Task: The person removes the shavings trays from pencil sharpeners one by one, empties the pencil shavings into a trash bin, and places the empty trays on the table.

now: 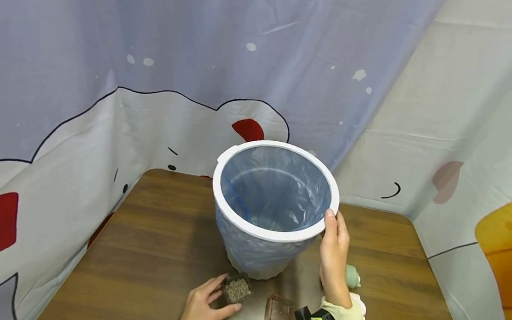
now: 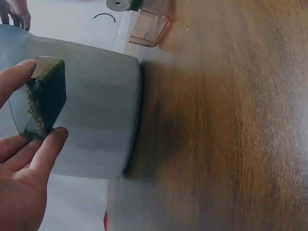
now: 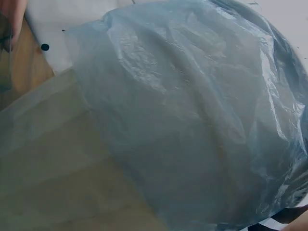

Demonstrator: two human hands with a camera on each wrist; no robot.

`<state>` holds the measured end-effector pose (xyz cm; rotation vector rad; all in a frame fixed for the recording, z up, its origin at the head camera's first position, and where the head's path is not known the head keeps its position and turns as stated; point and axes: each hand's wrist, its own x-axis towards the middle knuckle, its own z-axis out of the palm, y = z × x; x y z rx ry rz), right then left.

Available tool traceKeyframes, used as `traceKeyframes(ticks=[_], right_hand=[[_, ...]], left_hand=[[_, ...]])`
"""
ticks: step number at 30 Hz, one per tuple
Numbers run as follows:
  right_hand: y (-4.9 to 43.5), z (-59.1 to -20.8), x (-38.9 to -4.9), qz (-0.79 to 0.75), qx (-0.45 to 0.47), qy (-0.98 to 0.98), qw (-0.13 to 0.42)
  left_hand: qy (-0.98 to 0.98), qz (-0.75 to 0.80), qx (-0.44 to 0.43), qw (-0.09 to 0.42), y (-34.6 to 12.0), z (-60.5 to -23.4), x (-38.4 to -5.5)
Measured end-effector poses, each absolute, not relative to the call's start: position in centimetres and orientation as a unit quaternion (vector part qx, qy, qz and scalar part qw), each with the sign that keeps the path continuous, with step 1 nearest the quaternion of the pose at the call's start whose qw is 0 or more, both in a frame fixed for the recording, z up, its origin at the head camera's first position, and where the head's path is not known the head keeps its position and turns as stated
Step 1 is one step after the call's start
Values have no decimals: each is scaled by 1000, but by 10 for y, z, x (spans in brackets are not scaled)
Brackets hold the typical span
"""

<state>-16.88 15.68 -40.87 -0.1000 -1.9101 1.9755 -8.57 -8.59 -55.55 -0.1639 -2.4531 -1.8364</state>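
Observation:
A trash bin with a white rim [image 1: 271, 235] stands tilted on the table, lined with a translucent blue bag [image 1: 276, 192]. My right hand [image 1: 335, 261] grips the rim at its right side, thumb on top and fingers over the outside. In front of the bin, my left hand [image 1: 197, 310] holds a small square greenish see-through container [image 1: 237, 289] between thumb and fingers. Greyish-brown granular matter fills it. The left wrist view shows this container [image 2: 50, 96] tipped on its side relative to the camera, the bin's pale wall [image 2: 96, 110] behind it.
A brownish-pink clear square container [image 1: 279, 309] sits on the wooden table [image 1: 146, 267] right of the left hand. Beyond the right wrist lies a pale green object [image 1: 353, 277], partly hidden. A printed curtain [image 1: 193, 37] surrounds the table at the back and sides.

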Motion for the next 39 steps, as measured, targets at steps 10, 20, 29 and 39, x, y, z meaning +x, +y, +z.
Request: traceKeyframes(ticks=[10, 20, 29, 39], right_hand=[[148, -409, -177, 718, -80, -647, 243], [145, -405, -177, 758, -63, -590, 271], [142, -402, -175, 763, -61, -566, 307], [138, -406, -177, 763, -87, -560, 311]], left_hand=[[-804, -588, -74, 34, -86, -554, -87], [-803, -590, -79, 21, -86, -555, -86], [-800, -595, -65, 38, -95, -553, -86], [-790, -609, -35, 55, -107, -546, -85]])
